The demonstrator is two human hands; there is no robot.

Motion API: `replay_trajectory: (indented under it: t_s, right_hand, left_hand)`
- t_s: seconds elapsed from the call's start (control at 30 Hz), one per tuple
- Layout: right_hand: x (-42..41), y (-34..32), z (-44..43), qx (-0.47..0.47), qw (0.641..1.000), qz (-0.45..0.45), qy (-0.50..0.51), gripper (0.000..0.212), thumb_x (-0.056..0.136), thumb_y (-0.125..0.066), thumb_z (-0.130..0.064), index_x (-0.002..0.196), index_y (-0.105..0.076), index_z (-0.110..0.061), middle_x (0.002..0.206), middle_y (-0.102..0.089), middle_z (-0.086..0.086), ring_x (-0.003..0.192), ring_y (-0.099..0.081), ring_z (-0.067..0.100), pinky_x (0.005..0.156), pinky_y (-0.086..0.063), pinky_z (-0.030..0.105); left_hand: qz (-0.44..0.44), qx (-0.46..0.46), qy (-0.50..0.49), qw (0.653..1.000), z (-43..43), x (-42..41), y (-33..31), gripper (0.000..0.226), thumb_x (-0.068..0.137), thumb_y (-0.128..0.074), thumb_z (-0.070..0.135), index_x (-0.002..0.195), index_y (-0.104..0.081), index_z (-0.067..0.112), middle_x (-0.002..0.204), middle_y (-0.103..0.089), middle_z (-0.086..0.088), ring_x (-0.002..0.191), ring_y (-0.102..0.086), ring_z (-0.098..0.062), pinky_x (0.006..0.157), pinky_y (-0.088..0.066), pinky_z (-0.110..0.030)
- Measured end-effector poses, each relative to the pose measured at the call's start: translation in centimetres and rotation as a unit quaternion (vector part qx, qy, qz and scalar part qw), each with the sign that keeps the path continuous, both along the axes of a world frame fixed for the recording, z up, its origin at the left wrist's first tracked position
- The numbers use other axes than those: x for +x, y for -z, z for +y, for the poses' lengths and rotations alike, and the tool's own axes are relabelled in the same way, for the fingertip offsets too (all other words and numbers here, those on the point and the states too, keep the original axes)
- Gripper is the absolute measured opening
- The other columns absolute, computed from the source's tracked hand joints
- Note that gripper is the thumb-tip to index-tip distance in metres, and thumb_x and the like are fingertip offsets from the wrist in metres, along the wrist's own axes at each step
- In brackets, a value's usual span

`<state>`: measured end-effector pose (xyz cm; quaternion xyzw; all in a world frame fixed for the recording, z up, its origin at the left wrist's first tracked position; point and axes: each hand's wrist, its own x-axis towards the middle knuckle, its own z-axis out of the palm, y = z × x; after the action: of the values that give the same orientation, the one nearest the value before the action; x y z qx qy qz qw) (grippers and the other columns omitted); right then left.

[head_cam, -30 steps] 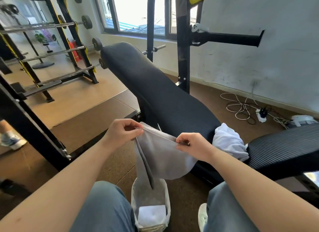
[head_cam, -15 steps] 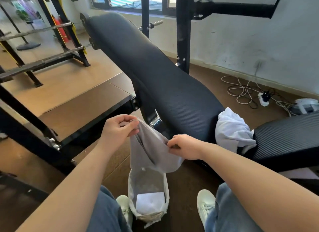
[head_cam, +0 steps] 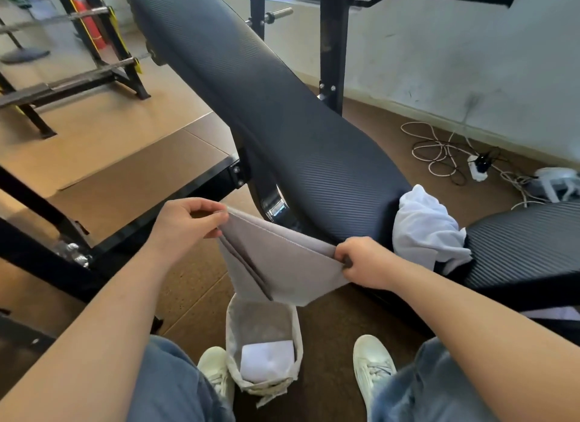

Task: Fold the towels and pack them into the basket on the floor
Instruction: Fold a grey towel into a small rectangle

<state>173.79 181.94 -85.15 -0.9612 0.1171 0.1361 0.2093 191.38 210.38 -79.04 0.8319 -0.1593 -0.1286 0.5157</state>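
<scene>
A grey towel point(head_cam: 282, 264), folded over in layers, hangs stretched between my two hands above the basket. My left hand point(head_cam: 188, 223) pinches its left top corner. My right hand point(head_cam: 361, 261) grips its right top corner. Below, on the floor between my shoes, stands a pale fabric basket point(head_cam: 233, 333) with a folded white towel point(head_cam: 266, 360) lying at its bottom. A crumpled white towel point(head_cam: 423, 227) lies on the black bench, just right of my right hand.
The black padded bench point(head_cam: 266, 107) slopes up and away ahead of me, with its steel frame point(head_cam: 332, 44) behind. Barbell racks point(head_cam: 103, 60) stand at the far left. Cables and a power strip point(head_cam: 477, 167) lie by the wall on the right.
My hands have drawn apart again, pulling the grey towel taut into a wider folded shape. The view has tilted further down, showing both shoes and the basket more fully.
</scene>
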Motion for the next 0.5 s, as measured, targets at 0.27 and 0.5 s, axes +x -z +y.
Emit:
replay_trajectory:
  t_s: [0.27,0.5]
  right_hand:
    - [-1.6,-1.9,-2.8,-0.040,0.998,-0.039,0.015,0.022,0.098,-0.056,-0.015,0.102,-0.075,-0.025,0.095,-0.071,-0.009,0.088,-0.061,0.015,0.080,-0.050,0.029]
    - [-3.1,-3.8,-4.6,0.016,0.994,-0.085,0.069,0.021,0.101,-0.053,-0.011,0.094,-0.066,-0.025,0.076,-0.064,-0.011,0.063,-0.063,0.007,0.067,-0.047,0.024]
  left_hand:
    - [0.049,0.089,0.095,0.990,0.6,-0.5,0.8,0.008,0.088,-0.078,0.012,0.088,-0.080,0.020,0.084,-0.075,0.002,0.076,-0.072,-0.018,0.070,-0.060,-0.028]
    - [0.088,0.087,0.170,0.978,-0.9,-2.9,1.4,0.012,0.090,-0.074,0.006,0.090,-0.081,0.016,0.082,-0.075,0.001,0.071,-0.070,-0.018,0.069,-0.059,-0.026]
